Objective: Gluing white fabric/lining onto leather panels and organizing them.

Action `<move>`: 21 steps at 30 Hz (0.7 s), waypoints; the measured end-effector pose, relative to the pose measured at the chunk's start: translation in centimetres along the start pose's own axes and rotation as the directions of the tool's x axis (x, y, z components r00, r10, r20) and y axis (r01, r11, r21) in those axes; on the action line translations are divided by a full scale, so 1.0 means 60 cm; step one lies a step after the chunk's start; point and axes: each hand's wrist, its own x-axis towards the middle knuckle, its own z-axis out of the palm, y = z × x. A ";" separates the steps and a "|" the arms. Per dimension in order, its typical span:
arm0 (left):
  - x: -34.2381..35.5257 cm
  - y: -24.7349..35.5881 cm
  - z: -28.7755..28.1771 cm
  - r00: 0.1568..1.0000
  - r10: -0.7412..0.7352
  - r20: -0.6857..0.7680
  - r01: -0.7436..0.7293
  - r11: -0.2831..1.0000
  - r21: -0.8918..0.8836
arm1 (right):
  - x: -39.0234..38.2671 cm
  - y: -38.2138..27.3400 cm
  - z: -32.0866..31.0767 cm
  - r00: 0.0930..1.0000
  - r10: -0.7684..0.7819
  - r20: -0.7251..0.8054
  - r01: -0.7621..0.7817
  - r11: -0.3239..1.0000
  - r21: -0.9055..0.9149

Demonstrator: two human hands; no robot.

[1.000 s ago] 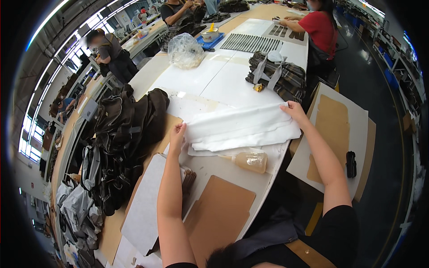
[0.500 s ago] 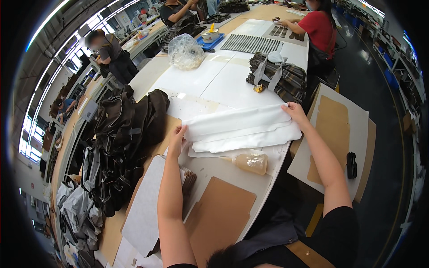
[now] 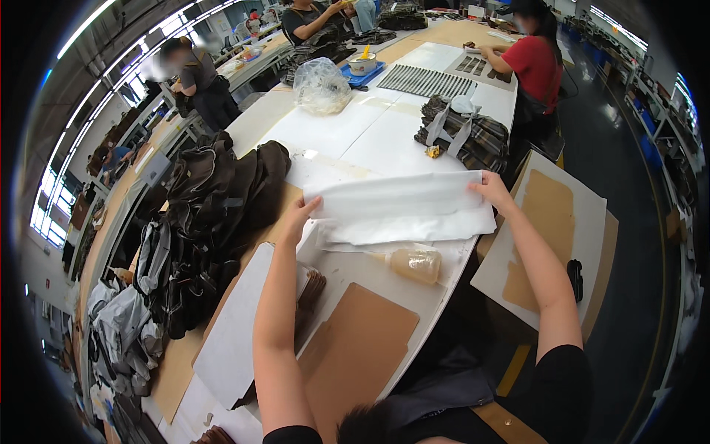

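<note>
A long white fabric piece (image 3: 399, 196) is stretched between my two hands, above more white fabric on the table. My left hand (image 3: 299, 217) pinches its left end, thumb on top. At the upper right corner, my right hand (image 3: 491, 191) has the other end between thumb and fingers. Just below the fabric lies a clear plastic bottle (image 3: 416, 265) on its side, with a narrow nozzle and pale tan contents. Nearer to me is a flat brown board (image 3: 362, 333). White sheets (image 3: 235, 333) lie beside my left forearm, next to a stack of brown pieces (image 3: 311, 288).
Dark bags (image 3: 214, 214) are heaped along the left. Farther off are a clear plastic bag (image 3: 322, 87), a tub (image 3: 362, 64) on a blue tray, and a tied plaid bundle (image 3: 470, 137). A board (image 3: 543, 229) stands at right. Several people work around the tables.
The upper white piece has come lower over the layered edges beneath it, covering most of them. My left hand has turned, its thumb now over the fabric. The view has shifted slightly.
</note>
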 end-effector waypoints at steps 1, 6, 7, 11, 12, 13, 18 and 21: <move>-0.003 0.014 -0.011 0.997 0.066 -0.037 -0.066 0.998 0.003 | 0.000 -0.009 0.005 0.999 -0.039 -0.026 0.039 0.999 0.025; -0.051 0.147 -0.005 0.946 0.323 -0.026 -0.322 0.947 0.011 | -0.009 -0.048 0.000 0.996 -0.068 -0.051 0.072 0.994 0.077; -0.069 0.186 0.016 0.939 0.342 -0.039 -0.338 0.938 0.080 | -0.006 -0.038 -0.017 0.997 -0.072 -0.033 0.074 0.994 0.080; -0.126 0.286 0.013 0.855 0.513 -0.072 -0.485 0.842 0.235 | 0.008 -0.022 -0.020 0.993 -0.113 -0.022 0.114 0.946 0.302; -0.140 0.312 0.001 0.831 0.552 -0.063 -0.521 0.814 0.258 | 0.005 -0.022 -0.014 0.993 -0.095 -0.072 0.118 0.855 0.504; -0.155 0.339 -0.012 0.783 0.620 -0.045 -0.578 0.753 0.316 | 0.010 -0.012 -0.013 0.994 -0.075 -0.082 0.110 0.773 0.625; -0.239 0.513 0.011 0.605 0.792 0.088 -0.516 0.305 0.801 | 0.011 0.064 -0.078 0.973 0.095 -0.212 0.145 0.463 0.874; -0.292 0.594 -0.013 0.581 0.772 0.258 -0.424 0.016 0.906 | -0.025 -0.009 0.030 0.987 0.001 -0.159 0.107 0.740 0.664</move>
